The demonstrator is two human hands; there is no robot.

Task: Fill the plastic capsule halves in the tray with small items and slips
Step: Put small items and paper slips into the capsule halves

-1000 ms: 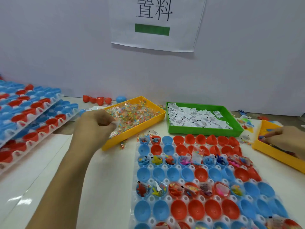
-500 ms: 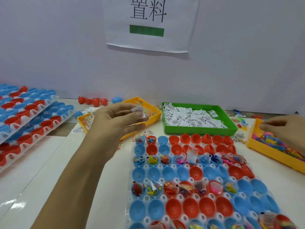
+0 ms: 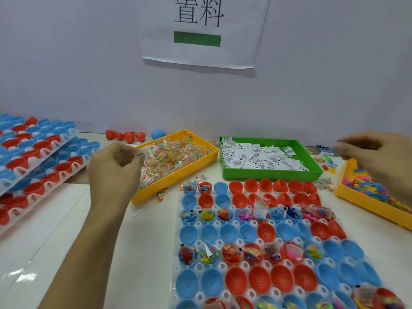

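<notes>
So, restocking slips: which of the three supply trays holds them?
The green tray, between the two yellow ones: it alone holds white printed paper slips.

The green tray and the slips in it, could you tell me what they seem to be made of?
Green tray: likely moulded plastic, uniform colour, smooth, faintly glossy walls. Slips: apparently thin white paper or sachets, matte, with dark print, lying creased.

A white paper sign (image 3: 201, 30) with 2 black characters and a green bar hangs on the pale wall (image 3: 78, 63). Below it runs the white counter (image 3: 55, 230). At the left, 2 stacked trays (image 3: 33, 157) hold blue and red shells.
</notes>
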